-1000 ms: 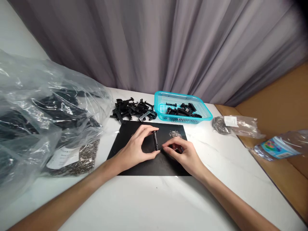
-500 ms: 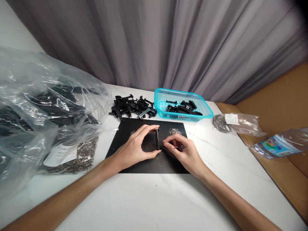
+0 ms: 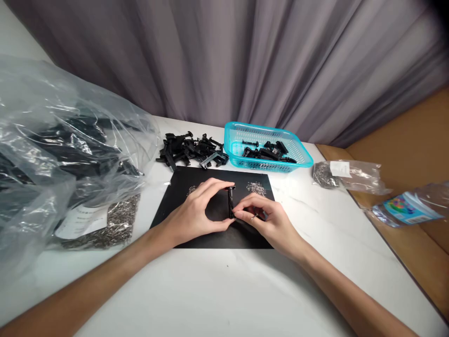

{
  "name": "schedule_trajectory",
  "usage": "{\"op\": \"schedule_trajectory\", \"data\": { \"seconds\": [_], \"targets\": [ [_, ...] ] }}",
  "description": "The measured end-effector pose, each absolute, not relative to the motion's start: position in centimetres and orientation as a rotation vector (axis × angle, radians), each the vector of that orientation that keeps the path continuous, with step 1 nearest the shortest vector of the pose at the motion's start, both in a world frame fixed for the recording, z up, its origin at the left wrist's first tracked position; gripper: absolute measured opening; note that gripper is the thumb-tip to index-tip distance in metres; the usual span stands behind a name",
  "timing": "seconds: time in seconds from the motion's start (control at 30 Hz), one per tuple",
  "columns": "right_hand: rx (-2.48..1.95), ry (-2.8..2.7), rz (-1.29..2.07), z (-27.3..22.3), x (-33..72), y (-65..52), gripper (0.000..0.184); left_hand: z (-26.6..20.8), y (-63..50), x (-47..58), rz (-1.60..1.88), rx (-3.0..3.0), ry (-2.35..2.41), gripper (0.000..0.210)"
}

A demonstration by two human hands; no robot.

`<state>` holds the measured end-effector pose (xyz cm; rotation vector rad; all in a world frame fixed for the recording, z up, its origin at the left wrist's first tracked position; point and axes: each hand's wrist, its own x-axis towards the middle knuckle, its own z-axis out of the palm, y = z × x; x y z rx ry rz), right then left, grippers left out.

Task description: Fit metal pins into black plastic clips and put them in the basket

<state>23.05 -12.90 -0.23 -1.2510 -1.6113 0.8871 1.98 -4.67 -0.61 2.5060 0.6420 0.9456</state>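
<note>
- Grey curtain folds hang behind the white worktop (image 3: 210, 299) I am watching, with brown board along its right edge.
- Largest on it is one crumpled clear plastic bag (image 3: 59, 140) at far left, full of dark parts; one flat packet of small metal pieces (image 3: 101, 227) lies against it.
- One black mat (image 3: 182, 196) sits at centre, carrying two little heaps of silvery bits (image 3: 256, 188).
- One turquoise basket (image 3: 301, 157) behind the mat holds several black parts; one loose pile of black clips (image 3: 191, 150) lies just left of it.
- Two small bags lie at right: one with metal pieces (image 3: 342, 174), one with a colourful label (image 3: 407, 208).
- My left hand (image 3: 196, 213) pinches one slim black clip (image 3: 230, 201) between thumb and forefinger, upright above the mat's middle.
- My right hand (image 3: 270, 220) has its fingertips closed on the clip's lower end; whether it holds anything else I cannot tell.
- Half a second ago the right hand's fingertips were just apart from the clip; now they touch it.
</note>
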Motion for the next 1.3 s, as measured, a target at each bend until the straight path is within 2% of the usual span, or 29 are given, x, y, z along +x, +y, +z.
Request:
{"op": "schedule_trajectory", "data": {
  "seconds": [0.37, 0.77, 1.03, 1.3],
  "targets": [
    [-1.249, -1.561, 1.009, -0.22, 23.34, -12.86, 0.012, -0.52, -4.49, 2.14, 0.993, 2.520, 0.625, 0.065],
    [-1.204, -1.373, 1.084, -0.39, 23.22, -12.69, 0.025, -0.41, -4.69, 2.10, 0.946, 2.518, 0.635, 0.065],
    [-1.243, -1.377, 1.077, -0.36, 23.25, -12.83, 0.021, -0.24, -4.69, 2.12, 0.942, 2.515, 0.669, 0.064],
    [-1.296, -1.464, 0.923, -0.23, 23.20, -13.02, 0.019, -0.24, -4.70, 2.11, 0.928, 2.512, 0.686, 0.062]
  ]
}}
